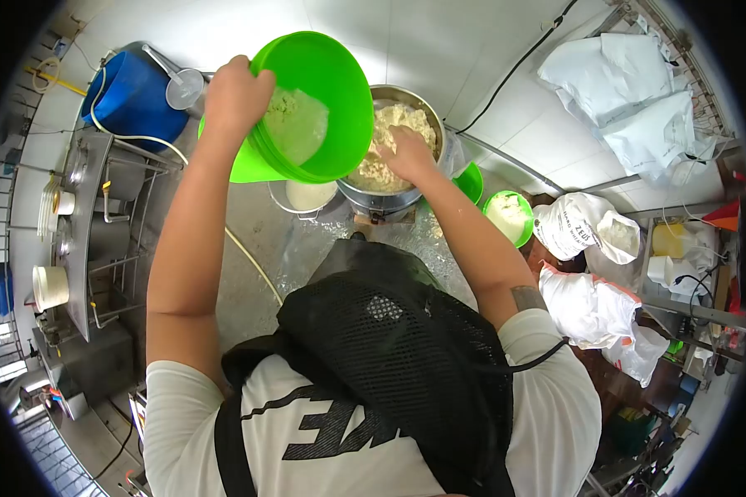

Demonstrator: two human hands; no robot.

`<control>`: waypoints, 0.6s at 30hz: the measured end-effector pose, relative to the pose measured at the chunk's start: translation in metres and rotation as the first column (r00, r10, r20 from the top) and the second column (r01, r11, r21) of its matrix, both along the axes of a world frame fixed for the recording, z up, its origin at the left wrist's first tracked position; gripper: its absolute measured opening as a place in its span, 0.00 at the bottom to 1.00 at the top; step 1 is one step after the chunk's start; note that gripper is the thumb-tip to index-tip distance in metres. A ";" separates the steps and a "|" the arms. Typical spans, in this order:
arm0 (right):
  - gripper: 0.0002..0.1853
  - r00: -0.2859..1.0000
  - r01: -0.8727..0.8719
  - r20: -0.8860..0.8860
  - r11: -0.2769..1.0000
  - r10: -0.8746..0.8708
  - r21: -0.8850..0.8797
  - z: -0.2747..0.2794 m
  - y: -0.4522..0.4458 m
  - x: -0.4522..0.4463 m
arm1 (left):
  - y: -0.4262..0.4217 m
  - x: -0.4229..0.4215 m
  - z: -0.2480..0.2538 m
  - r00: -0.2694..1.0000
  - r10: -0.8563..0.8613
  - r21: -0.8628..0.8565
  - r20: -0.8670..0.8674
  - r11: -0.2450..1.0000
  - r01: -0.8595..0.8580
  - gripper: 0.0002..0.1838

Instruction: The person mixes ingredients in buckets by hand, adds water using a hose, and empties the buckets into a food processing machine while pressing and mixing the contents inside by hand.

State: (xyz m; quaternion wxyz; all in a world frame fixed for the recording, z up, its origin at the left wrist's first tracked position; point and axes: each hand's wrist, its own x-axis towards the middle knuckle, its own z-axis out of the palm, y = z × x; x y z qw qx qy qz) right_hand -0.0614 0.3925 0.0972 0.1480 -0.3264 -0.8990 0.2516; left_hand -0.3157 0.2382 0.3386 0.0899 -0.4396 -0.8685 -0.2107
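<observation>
A bright green bucket hangs tilted in front of me, with some pale wet residue inside it. My left hand is closed on its rim at the left. To the right stands a round metal bowl holding lumpy, cream-coloured dough. My right hand reaches over the bowl's near side and touches the dough, its fingers apart. The fingertips are partly hidden in the dough. The bucket's lower edge overlaps the left side of the bowl in view.
A wide pan of white contents sits on the floor left of the bowl. On the right are a green tub with pale contents and white sacks. A blue barrel and a metal table stand left; a hose crosses the floor.
</observation>
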 end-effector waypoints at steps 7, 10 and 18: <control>0.58 0.861 -0.245 0.476 0.966 0.178 0.082 0.024 0.021 -0.059 | 0.073 -0.004 0.007 0.993 -0.110 -0.154 0.039 0.981 0.115 0.21; 0.54 0.789 -0.295 0.574 0.954 0.218 0.045 0.014 0.033 -0.077 | 0.087 -0.003 0.011 0.987 -0.146 -0.189 0.072 0.969 0.157 0.20; 0.38 0.563 -0.316 0.684 0.886 0.463 -0.339 0.028 0.058 -0.110 | 0.113 0.000 0.009 0.981 -0.180 -0.209 0.065 0.959 0.190 0.19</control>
